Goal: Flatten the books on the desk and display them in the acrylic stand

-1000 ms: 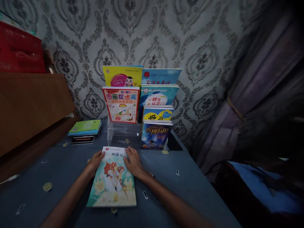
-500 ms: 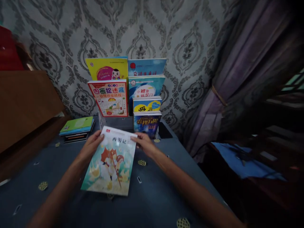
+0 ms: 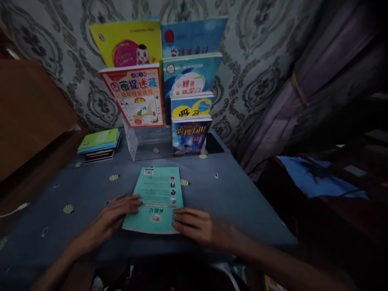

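Left hand (image 3: 117, 212): fingers laid on left edge of green book (image 3: 156, 198). Right hand (image 3: 200, 227): fingers on right edge. Whether either clamps, cannot tell. Book flat, back cover up, near front edge of tabletop (image 3: 233, 210); surface blue-grey, patterned. Back edge: clear rack (image 3: 131, 142) holding books (image 3: 191, 137). Back left corner: book stack (image 3: 98, 142). Beyond: patterned wallpaper (image 3: 257, 36), tied curtain (image 3: 269, 117) right.

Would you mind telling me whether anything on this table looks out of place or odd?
The teal book, touched by the left hand and right hand, lies back cover up and upside down to the person: its barcode sits at the far end, its title inverted. I see nothing spilled.
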`<control>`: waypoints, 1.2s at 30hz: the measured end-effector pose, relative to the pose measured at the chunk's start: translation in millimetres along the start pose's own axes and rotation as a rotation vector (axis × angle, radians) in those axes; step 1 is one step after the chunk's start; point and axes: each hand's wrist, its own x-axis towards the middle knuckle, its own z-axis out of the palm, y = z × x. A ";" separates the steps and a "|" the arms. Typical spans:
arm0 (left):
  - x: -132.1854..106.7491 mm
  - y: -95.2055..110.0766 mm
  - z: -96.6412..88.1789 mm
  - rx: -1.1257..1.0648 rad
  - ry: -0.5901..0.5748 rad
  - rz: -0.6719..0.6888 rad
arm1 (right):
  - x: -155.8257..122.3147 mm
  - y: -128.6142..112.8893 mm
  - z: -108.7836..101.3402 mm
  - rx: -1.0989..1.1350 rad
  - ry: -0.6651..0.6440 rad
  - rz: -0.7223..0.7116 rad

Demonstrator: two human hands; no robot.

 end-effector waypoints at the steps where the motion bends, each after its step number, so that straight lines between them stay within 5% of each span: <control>1: -6.3 -6.1 8.0 0.065 -0.024 -0.002 | -2.4 -3.1 6.5 0.012 -0.048 -0.004; 8: -16.4 -13.0 10.7 0.276 -0.071 -0.044 | 10.8 -3.2 18.3 0.003 -0.129 -0.054; 12: 27.4 20.4 16.1 0.303 -0.060 -0.087 | 37.2 -13.0 40.1 -0.121 -0.180 -0.132; 16: 86.2 59.5 49.9 0.545 -0.107 -0.137 | 58.4 -23.5 60.7 -0.121 -0.219 -0.179; 21: 118.5 81.3 85.8 0.913 -0.095 -0.268 | 42.0 -6.0 47.7 0.123 -0.099 -0.271; 23: 121.4 84.1 90.8 0.948 -0.112 -0.329 | 30.9 14.3 37.2 0.311 0.050 -0.090; 27: 123.8 88.4 95.2 0.962 -0.137 -0.378 | 20.1 70.3 28.6 0.688 0.480 0.643; 29: 124.7 89.8 96.8 0.980 -0.119 -0.377 | 17.7 95.4 31.8 0.848 0.605 0.896; 32: 125.6 89.4 96.8 0.994 -0.110 -0.362 | 13.0 113.8 39.0 0.999 0.684 1.021; 36: 126.7 87.7 92.4 0.992 -0.105 -0.330 | 8.6 109.5 43.0 1.051 0.663 0.977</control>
